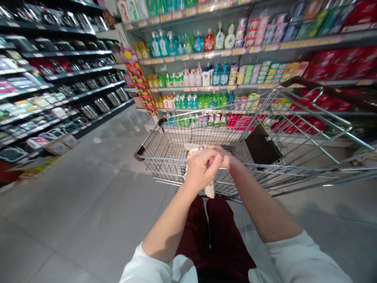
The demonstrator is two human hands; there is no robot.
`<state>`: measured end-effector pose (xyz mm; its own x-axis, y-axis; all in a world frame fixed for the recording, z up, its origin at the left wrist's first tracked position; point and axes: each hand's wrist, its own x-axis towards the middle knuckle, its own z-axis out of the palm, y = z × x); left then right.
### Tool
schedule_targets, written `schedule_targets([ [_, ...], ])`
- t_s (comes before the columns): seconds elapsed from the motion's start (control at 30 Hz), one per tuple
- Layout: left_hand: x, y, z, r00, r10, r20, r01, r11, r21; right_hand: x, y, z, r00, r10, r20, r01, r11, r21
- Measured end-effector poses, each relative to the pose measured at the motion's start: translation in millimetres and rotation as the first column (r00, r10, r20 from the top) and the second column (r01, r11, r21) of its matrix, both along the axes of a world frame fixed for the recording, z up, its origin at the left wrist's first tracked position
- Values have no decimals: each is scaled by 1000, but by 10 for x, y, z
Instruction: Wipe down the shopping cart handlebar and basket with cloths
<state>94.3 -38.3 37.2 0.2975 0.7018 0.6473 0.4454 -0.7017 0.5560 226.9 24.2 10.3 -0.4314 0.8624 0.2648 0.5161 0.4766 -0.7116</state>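
Note:
A whitish, spotted, crumpled cloth pokes out above and below my two hands, which meet in front of my body. My left hand is closed around it, fingers curled inward. Pressed against the left, my right hand is closed too, gripping the same cloth; its fingers are partly hidden. Just beyond both hands stands a metal shopping cart, its wire side close to my wrists. Whether the cloth touches the wires I cannot tell.
Shelves of pump bottles and red packs rise behind the cart. The cart's raised wire part and dark flap lie to the right. Dark racks of metal pots line the left, beside grey floor tiles.

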Motion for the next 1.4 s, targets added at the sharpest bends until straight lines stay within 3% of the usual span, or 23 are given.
schedule_targets([
  [0.07, -125, 345, -79, 987, 157, -23, -157, 987, -32, -28, 43, 3, 988, -38, 147, 42, 999, -20],
  [0.13, -243, 643, -164, 971, 218, -95, -226, 970, -84, -54, 60, 7, 977, -92, 195, 103, 994, -44],
  [0.27, -386, 935, -303, 970, 26, -243, -128, 902, -412, -60, 33, 0, 978, -121, 171, 137, 987, -86],
  [0.33, -408, 943, -329, 969, -31, -244, -89, 879, -468, -36, 10, 2, 983, -129, 132, 144, 983, -114],
  [0.5, -413, 884, -343, 986, -78, -146, 2, 887, -462, 39, -17, 12, 996, -89, -12, 87, 987, -136],
  [0.67, -442, 887, -381, 993, -109, -47, 71, 863, -500, 64, 13, -34, 952, -286, -106, 275, 956, -107],
  [0.83, -445, 922, -402, 981, -175, -82, 114, 866, -487, 21, -7, -15, 860, -496, -119, 495, 868, -41],
  [0.97, -463, 963, -444, 964, -211, -162, 101, 854, -510, -32, -26, 1, 846, -516, -133, 522, 853, 15],
  [1.1, -493, 1012, -467, 970, -182, -161, 79, 863, -500, -32, -49, 16, 836, -482, -263, 508, 860, 40],
  [1.23, -492, 1051, -457, 991, -74, -115, 8, 871, -491, -36, -74, 53, 718, -562, -409, 603, 797, -37],
  [1.4, -449, 1094, -432, 981, 13, -193, -104, 876, -470, 33, -10, 121, 457, -709, -538, 681, 668, -301],
])
